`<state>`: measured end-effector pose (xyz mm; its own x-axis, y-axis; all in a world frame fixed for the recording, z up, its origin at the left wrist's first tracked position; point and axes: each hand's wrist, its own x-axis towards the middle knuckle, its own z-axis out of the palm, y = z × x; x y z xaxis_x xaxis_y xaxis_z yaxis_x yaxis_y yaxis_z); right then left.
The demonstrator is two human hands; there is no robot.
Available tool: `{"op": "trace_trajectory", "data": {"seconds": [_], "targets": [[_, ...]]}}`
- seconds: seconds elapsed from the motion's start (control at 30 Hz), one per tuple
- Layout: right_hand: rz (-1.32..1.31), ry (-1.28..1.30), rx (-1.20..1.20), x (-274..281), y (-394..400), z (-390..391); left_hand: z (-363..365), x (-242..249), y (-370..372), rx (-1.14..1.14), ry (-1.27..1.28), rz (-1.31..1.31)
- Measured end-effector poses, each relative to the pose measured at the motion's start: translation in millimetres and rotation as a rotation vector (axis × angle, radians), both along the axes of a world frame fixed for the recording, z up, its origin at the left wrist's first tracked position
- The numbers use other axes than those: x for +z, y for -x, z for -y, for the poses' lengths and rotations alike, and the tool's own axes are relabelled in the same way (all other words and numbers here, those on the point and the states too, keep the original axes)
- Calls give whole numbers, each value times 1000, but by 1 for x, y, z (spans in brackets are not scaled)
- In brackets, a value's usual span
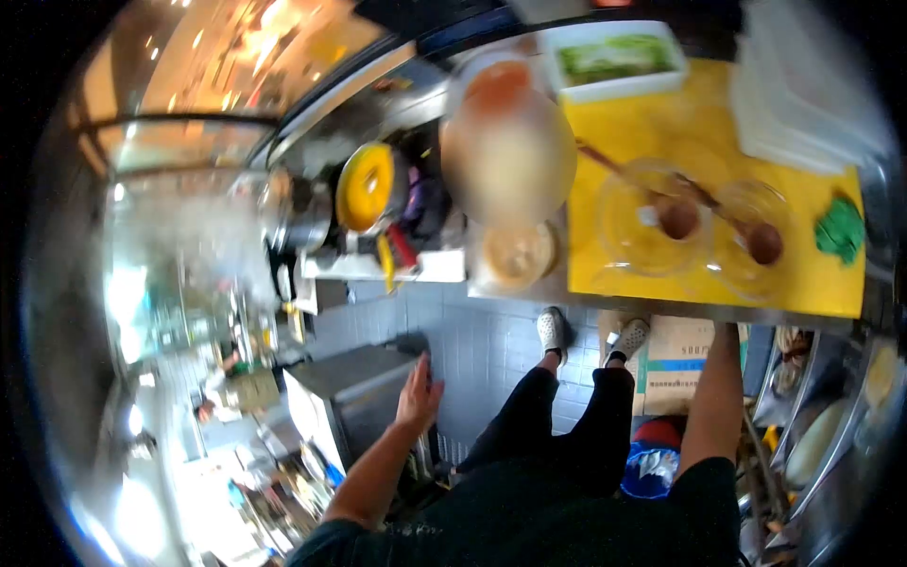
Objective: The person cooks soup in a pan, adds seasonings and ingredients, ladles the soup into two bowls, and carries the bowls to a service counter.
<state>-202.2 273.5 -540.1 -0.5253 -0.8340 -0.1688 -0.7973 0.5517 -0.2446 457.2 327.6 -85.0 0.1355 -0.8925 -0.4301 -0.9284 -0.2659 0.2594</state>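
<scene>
My left hand [419, 397] hangs in the air at my left side, fingers stretched out and holding nothing. It is nearest to a grey-topped cabinet [354, 370]. My right forearm [715, 406] reaches forward to the counter's front edge, and the hand beyond the wrist is hidden beneath it. Above that arm, on a yellow board [624, 269], stand two clear round bowls [619, 231] with long-handled brown ladles [677, 219] in them. A crumpled green cloth [840, 231] lies to their right.
A pan of yellow food [367, 189] sits on the stove at left. Blurred round containers [510, 156] stand between stove and board. A white tub of greens [614, 61] is behind. Below are a cardboard box [666, 364] and a blue-lined bin [650, 472]. Steam rises at far left.
</scene>
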Motion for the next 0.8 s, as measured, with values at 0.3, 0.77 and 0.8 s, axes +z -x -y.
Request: {"op": "trace_trajectory", "data": {"seconds": [0.3,0.77,0.8], "targets": [[634,-719,30,32,-120,-91,141,-136,-161,813,-44,-567],[856,-590,947,451,-415,20,195,-228,-122,84,70,-197],[914,-428,981,467,-415,25,188,-216,-110,84,108,-57]]}}
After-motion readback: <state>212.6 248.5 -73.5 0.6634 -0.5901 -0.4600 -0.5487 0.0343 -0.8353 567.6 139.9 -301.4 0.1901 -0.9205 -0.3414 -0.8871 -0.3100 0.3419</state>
